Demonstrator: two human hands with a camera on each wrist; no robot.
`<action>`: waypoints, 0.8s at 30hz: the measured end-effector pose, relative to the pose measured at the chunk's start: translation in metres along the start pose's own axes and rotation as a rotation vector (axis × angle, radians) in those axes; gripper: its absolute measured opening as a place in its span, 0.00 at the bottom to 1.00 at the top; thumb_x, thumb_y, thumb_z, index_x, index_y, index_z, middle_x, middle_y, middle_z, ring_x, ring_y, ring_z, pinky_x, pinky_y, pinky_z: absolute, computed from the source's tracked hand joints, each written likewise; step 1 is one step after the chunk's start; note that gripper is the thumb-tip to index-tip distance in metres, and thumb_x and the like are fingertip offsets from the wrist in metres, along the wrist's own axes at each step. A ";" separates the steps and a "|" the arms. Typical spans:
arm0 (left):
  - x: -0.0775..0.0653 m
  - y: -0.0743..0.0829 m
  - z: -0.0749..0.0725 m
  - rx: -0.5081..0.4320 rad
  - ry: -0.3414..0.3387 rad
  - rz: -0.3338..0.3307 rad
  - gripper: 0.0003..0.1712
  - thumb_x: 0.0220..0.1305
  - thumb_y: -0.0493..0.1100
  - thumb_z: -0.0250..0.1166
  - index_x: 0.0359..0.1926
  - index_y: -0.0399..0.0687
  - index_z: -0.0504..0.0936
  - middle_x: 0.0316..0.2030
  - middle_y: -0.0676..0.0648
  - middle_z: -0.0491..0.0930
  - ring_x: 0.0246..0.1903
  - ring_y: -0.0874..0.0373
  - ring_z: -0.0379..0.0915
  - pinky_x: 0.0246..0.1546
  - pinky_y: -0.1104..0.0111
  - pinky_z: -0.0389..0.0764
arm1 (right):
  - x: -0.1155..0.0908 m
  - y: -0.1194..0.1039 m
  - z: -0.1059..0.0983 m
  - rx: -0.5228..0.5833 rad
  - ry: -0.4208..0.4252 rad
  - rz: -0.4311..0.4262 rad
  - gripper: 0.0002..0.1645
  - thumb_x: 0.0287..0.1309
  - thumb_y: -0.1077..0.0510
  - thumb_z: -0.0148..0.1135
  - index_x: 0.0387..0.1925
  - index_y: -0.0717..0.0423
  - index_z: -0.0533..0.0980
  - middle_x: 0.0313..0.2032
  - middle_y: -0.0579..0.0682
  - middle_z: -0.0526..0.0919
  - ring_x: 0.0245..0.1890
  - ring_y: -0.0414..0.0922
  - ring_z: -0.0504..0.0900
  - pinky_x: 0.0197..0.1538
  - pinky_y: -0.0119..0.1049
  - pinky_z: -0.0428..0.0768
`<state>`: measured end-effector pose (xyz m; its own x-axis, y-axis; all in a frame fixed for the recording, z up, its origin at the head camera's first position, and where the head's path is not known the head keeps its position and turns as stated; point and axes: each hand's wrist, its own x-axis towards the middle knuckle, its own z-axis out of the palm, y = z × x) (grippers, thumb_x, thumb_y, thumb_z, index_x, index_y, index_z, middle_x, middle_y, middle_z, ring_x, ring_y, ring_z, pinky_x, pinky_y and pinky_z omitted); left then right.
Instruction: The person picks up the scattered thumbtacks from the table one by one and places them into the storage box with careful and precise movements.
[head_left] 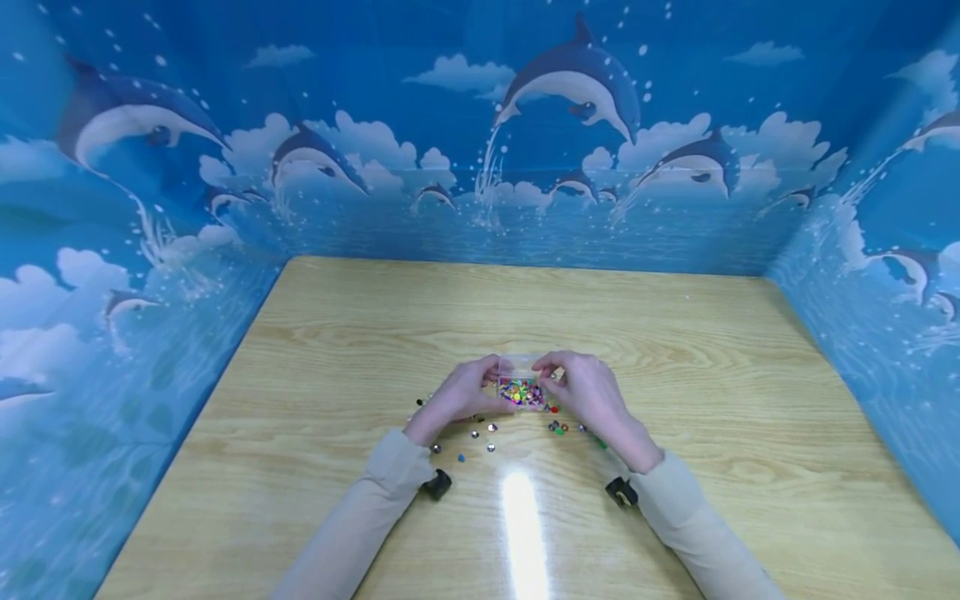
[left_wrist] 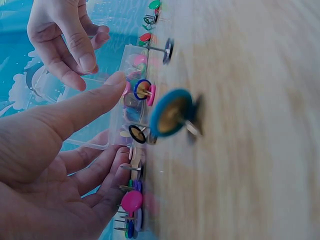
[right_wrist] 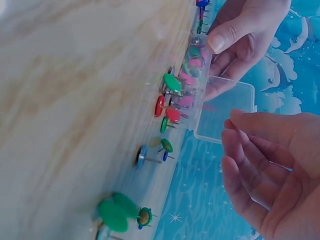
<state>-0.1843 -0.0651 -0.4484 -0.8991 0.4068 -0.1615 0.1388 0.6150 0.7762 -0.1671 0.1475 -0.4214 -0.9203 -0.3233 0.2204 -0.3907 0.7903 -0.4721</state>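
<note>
A small clear plastic box [head_left: 522, 407] full of colourful thumbtacks [head_left: 519, 392] stands on the table, its clear lid [right_wrist: 227, 100] raised at the back. My left hand [head_left: 471, 388] grips the box from the left, the thumb along its near edge and the fingers curled behind its left side. At the right, my right hand [head_left: 587, 387] is beside the lid with thumb and index fingertips close together, overlapping the lid's edge in the right wrist view. I cannot tell whether those fingertips pinch anything.
Loose thumbtacks lie on the wooden table [head_left: 360, 333] around the box: several silver ones [head_left: 491, 427] and a blue one [head_left: 461, 457] at the near left, and green and red ones [right_wrist: 172, 82] at the right. A dolphin-printed curtain [head_left: 465, 125] encloses the back and sides.
</note>
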 end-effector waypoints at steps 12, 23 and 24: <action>0.001 -0.001 0.000 0.000 0.004 0.007 0.37 0.51 0.47 0.80 0.62 0.49 0.77 0.57 0.44 0.81 0.56 0.47 0.76 0.60 0.54 0.78 | -0.008 0.003 -0.012 -0.027 -0.018 0.032 0.04 0.58 0.58 0.73 0.36 0.49 0.86 0.32 0.47 0.89 0.21 0.33 0.77 0.24 0.28 0.77; 0.000 0.000 0.000 0.002 -0.001 -0.009 0.37 0.52 0.47 0.80 0.62 0.49 0.76 0.59 0.43 0.79 0.59 0.46 0.75 0.64 0.55 0.76 | -0.032 0.025 -0.031 -0.068 -0.064 0.052 0.06 0.58 0.61 0.72 0.38 0.50 0.86 0.32 0.45 0.88 0.24 0.34 0.79 0.30 0.33 0.81; 0.000 0.001 0.000 0.000 -0.002 -0.009 0.37 0.52 0.47 0.80 0.62 0.49 0.76 0.59 0.43 0.79 0.59 0.46 0.75 0.64 0.55 0.75 | -0.035 0.028 -0.032 -0.068 -0.071 0.051 0.06 0.58 0.61 0.71 0.39 0.51 0.86 0.32 0.45 0.88 0.24 0.35 0.80 0.30 0.34 0.81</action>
<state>-0.1844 -0.0644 -0.4482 -0.8996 0.4025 -0.1695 0.1307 0.6185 0.7749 -0.1453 0.1978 -0.4151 -0.9389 -0.3162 0.1356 -0.3435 0.8394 -0.4212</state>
